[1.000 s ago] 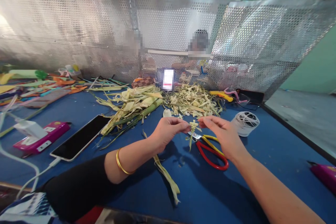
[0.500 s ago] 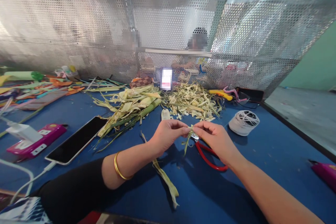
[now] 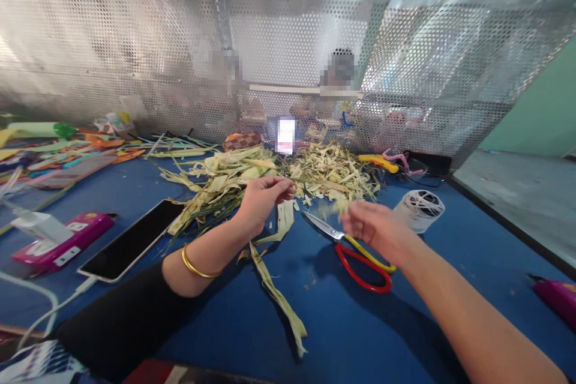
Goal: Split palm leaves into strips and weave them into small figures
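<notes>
My left hand (image 3: 263, 195) hangs over the blue table beside a pile of pale green leaf strips (image 3: 225, 180), fingers curled around a leaf strip (image 3: 284, 219) that dangles from it. My right hand (image 3: 375, 225) is blurred by motion, pinching a small bit of leaf (image 3: 338, 207) just above the scissors (image 3: 355, 249) with red and yellow handles. A long loose strip (image 3: 279, 297) lies on the table below my left wrist.
Leaf trimmings (image 3: 333, 171) are heaped by the perforated metal screen (image 3: 288, 54). A spool of white thread (image 3: 419, 210) stands right of the scissors. A phone (image 3: 130, 240) and a pink device (image 3: 60, 240) lie at left, a pink object (image 3: 558, 300) at far right. People sit behind the screen.
My hands, joined on one small leaf piece, have come apart. The left went up and left with a strip, the right swung right with a leaf bit, uncovering the scissors.
</notes>
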The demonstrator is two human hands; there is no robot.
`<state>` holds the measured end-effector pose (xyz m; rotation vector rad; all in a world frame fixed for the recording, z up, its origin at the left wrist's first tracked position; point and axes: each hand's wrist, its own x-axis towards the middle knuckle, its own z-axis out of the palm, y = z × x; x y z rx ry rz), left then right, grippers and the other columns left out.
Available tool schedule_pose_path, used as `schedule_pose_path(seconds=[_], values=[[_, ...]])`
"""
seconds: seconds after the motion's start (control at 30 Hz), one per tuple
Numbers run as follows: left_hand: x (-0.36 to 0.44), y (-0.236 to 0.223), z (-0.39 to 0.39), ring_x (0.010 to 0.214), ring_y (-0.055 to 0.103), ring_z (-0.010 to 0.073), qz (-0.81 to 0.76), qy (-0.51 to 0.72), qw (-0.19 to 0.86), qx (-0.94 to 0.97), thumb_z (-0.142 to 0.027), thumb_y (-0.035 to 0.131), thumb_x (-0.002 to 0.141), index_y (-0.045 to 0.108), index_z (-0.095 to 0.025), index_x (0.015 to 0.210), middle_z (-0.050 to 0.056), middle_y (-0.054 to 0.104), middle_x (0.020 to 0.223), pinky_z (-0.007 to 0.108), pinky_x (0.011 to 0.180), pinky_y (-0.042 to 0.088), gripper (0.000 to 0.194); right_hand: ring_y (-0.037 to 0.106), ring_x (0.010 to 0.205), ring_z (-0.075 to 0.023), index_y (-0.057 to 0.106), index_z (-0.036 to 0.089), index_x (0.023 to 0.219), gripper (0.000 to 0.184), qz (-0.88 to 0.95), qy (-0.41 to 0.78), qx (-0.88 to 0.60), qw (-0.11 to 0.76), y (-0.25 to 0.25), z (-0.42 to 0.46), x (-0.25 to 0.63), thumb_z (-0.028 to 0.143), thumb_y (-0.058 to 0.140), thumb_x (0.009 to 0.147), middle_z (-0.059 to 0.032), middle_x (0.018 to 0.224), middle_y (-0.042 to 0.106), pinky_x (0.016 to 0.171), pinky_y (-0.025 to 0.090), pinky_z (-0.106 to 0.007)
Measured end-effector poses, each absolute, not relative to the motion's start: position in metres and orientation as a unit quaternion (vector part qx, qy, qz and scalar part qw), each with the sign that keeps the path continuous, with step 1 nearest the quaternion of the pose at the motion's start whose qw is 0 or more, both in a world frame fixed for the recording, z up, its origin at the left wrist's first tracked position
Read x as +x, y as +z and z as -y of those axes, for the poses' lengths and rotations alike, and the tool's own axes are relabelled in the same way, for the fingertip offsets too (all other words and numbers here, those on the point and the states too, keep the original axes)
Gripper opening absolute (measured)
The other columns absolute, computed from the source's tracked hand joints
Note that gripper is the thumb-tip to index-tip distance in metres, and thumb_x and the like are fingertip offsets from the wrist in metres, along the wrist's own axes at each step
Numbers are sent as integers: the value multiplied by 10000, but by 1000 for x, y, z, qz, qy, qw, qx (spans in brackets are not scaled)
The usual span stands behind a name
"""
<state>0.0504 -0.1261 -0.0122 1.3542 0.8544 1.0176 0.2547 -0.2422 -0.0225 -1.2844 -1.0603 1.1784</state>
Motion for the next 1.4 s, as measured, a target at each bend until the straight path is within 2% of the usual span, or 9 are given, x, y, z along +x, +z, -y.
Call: schedule_pose_path(seconds=[0.07, 0.17, 0.3, 0.43, 0.6, 0.87, 1.1, 1.23, 1.4], values=[[49, -13, 123, 663, 598, 116, -367, 435, 580, 583, -374, 685, 686, 675, -145, 769, 56, 697, 761, 268, 700, 462, 244, 669, 825, -183, 628, 212, 905, 354, 406, 443, -536, 593, -21, 236, 265, 535, 546, 784, -94, 1017, 702, 705, 530, -312], [48, -11, 122, 661, 598, 109, -376, 419, 573, 596, -382, 674, 701, 674, -157, 761, 49, 701, 778, 259, 686, 451, 233, 667, 774, -194, 621, 199, 985, 409, 426, 390, -599, 554, -19, 235, 274, 541, 553, 770, -107, 1032, 698, 697, 523, -342], [42, -4, 115, 654, 596, 111, -392, 409, 539, 624, -383, 646, 717, 667, -163, 744, 43, 702, 778, 238, 635, 427, 223, 629, 680, -198, 641, 212, 860, 279, 603, 195, -706, 316, -22, 246, 271, 454, 625, 722, -39, 762, 693, 634, 467, -327], [31, 1, 100, 602, 582, 110, -405, 370, 458, 700, -342, 617, 722, 667, -168, 679, 37, 691, 707, 229, 594, 415, 185, 627, 774, -216, 627, 215, 949, 283, 687, 42, -717, 107, -22, 256, 261, 372, 636, 713, -59, 921, 683, 608, 402, -297], [24, -2, 91, 530, 566, 125, -397, 243, 331, 821, -383, 606, 705, 678, -184, 599, 24, 656, 582, 227, 541, 381, 236, 636, 844, -254, 577, 187, 1073, 326, 692, 37, -721, -6, -23, 256, 251, 274, 537, 761, -104, 1030, 652, 612, 369, -307], [37, -12, 123, 659, 591, 210, -411, 74, 137, 898, -506, 750, 501, 638, -202, 595, 41, 640, 641, 250, 530, 320, 337, 624, 739, -228, 584, 213, 965, 230, 674, 60, -736, -16, -27, 253, 254, 298, 552, 753, -64, 842, 670, 541, 295, -279], [36, -11, 121, 766, 611, 240, -416, 66, 67, 905, -250, 593, 673, 653, -188, 659, 87, 674, 785, 281, 593, 372, 88, 608, 808, -240, 619, 193, 971, 276, 682, -19, -728, 68, -23, 257, 238, 408, 560, 808, -98, 950, 629, 601, 362, -301], [37, -11, 118, 791, 618, 261, -422, 48, 51, 904, -227, 575, 678, 658, -179, 684, 106, 679, 799, 299, 619, 394, 96, 586, 697, -168, 615, 218, 904, 342, 741, 127, -628, 201, -26, 271, 181, 541, 549, 812, -31, 835, 619, 608, 399, -272], [39, -14, 119, 804, 619, 262, -423, 57, 76, 901, -256, 610, 676, 663, -181, 671, 105, 678, 780, 302, 660, 415, 91, 579, 761, -235, 580, 168, 895, 433, 781, 107, -595, 157, -43, 282, 120, 578, 594, 755, -69, 853, 611, 627, 407, -321]])
